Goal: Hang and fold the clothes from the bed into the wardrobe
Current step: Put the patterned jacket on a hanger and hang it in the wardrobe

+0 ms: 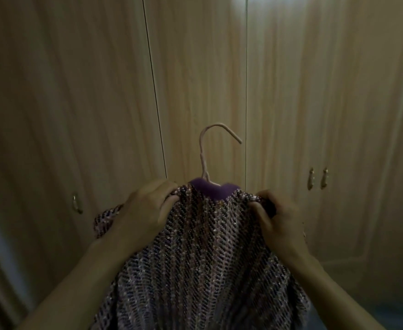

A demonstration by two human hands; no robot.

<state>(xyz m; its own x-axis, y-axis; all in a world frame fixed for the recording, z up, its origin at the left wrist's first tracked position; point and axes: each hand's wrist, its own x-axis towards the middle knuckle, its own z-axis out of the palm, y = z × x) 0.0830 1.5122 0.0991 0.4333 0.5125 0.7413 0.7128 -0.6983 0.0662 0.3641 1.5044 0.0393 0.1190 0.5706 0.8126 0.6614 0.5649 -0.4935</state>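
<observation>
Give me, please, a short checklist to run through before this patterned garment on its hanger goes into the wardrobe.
1. Purple-and-pink woven patterned garment sits on the pale pink wire hanger: ok, the hook rises from the purple collar.
2. Left hand grips a shoulder: ok.
3. Right hand grips the other shoulder: ok.
4. Hanger hook free to catch a rail: ok, nothing touches it.
5. Light wood-grain wardrobe doors open: not ok, all shut.
6. A hand free for the metal door handles: not ok, both hold fabric.
</observation>
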